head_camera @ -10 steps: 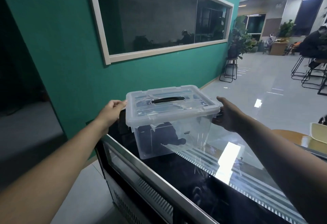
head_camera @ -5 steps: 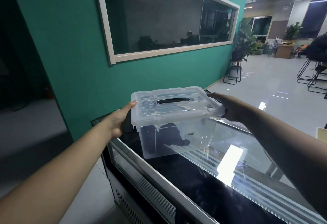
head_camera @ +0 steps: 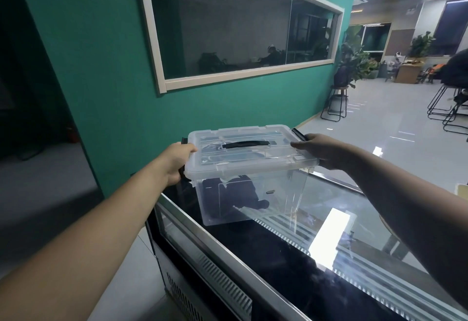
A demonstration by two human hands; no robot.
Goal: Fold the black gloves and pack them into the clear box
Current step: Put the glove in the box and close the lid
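Note:
The clear box (head_camera: 288,194) stands on the glass top of a display cabinet (head_camera: 291,249), with its lid (head_camera: 253,162) on and a black handle (head_camera: 245,144) across the top. Black gloves (head_camera: 238,195) lie inside and show through the front wall. My left hand (head_camera: 177,161) grips the lid's left end, where a black latch (head_camera: 184,141) shows behind the fingers. Over at the lid's right end, my right hand (head_camera: 323,151) holds on, thumb on top. A second black latch (head_camera: 300,134) sticks up beside it.
The cabinet has a metal front edge (head_camera: 228,247) and vent grilles, with bare floor to its left. A teal wall with a framed window (head_camera: 243,29) runs behind the box. Farther right are a plant on a stool (head_camera: 339,97), black stools and a seated person.
Both hands have shifted from the box's sides up onto the ends of the lid. The right latch now sticks up beside my right hand. The box has stayed in place.

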